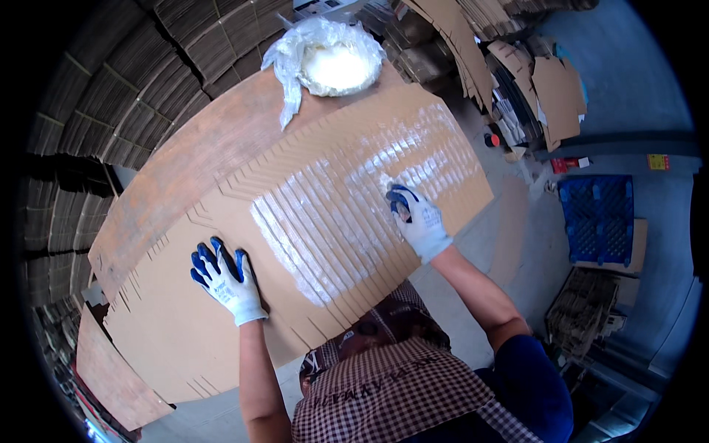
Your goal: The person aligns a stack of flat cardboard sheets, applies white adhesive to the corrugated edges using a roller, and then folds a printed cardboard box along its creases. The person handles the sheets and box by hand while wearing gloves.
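Note:
Many overlapping brown cardboard sheets (177,347) lie fanned out in steps across the table, with white wet paste (292,240) spread over their stepped edges. My left hand (224,280), in a white glove with blue palm and fingers, rests on the cardboard left of the paste, fingers spread. My right hand (419,221), gloved alike, is over the pasted strips, its fingers curled round something mostly hidden. A whitish bit shows at the fingertips. At the table's far edge stands a bowl (338,68) lined with clear plastic, holding white paste.
The reddish-brown wooden tabletop (185,177) shows beyond the sheets. Bundled cardboard stacks (133,88) rise at the far left. To the right are leaning cardboard pieces (557,100), a blue plastic pallet (598,218) and a cardboard pile (580,310) on the floor.

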Demonstrator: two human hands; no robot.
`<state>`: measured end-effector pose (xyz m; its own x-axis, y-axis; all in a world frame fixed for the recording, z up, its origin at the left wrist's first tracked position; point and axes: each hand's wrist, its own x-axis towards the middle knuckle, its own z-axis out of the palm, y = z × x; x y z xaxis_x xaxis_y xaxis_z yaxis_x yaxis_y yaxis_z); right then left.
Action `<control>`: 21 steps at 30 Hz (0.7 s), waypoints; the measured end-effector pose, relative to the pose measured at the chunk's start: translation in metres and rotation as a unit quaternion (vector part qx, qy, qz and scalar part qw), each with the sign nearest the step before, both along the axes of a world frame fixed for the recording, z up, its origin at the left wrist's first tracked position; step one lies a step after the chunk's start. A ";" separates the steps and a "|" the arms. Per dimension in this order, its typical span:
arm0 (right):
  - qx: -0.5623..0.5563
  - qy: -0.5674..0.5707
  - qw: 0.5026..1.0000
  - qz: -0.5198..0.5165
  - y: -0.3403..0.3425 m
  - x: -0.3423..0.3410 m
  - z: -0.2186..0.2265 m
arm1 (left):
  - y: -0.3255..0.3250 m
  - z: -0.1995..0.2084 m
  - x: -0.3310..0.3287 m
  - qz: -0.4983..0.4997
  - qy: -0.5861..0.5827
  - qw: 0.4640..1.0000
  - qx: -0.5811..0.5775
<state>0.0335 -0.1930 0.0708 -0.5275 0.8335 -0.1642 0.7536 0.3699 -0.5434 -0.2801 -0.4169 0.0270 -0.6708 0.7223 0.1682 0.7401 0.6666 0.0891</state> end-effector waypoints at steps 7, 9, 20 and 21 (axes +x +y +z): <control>0.066 0.003 0.991 0.117 -0.055 -0.008 0.001 | 0.003 0.001 0.002 -0.002 -0.023 1.000 0.019; 0.025 0.013 1.000 0.005 -0.014 -0.010 -0.010 | 0.000 0.003 0.003 0.004 -0.033 0.999 0.025; 0.003 0.056 0.997 -0.046 0.029 -0.058 -0.001 | 0.000 0.005 0.002 0.006 -0.040 0.999 0.017; 0.028 0.062 0.997 -0.045 0.036 -0.057 0.000 | 0.001 0.005 0.001 0.007 -0.042 0.999 0.017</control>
<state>-0.0237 -0.1571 0.0711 -0.4638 0.8842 -0.0543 0.7130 0.3362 -0.6152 -0.2792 -0.4164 0.0315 -0.6934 0.7076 0.1356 0.7199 0.6723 0.1725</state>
